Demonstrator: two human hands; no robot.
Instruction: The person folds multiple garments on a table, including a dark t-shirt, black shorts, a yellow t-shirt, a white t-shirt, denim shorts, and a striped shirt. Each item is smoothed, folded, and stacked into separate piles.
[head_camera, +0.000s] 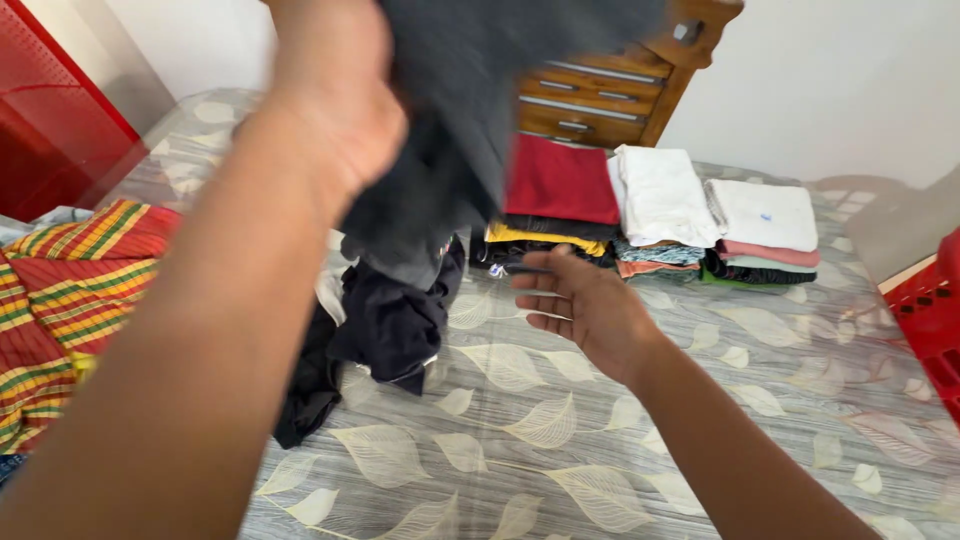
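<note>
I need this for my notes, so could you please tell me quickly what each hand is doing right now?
Left hand: closed, holding up a dark grey garment.
Right hand: open, palm up, holding nothing.

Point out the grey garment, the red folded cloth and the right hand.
grey garment (455, 130), head view, middle of the hanging fabric
red folded cloth (560, 180), head view, its top face
right hand (585, 305), head view, open palm

Leaf-patterned grey bed (600, 470) with folded clothes stacks (650, 215), dark crumpled garments (385, 325), striped cloth (70, 290).
</note>
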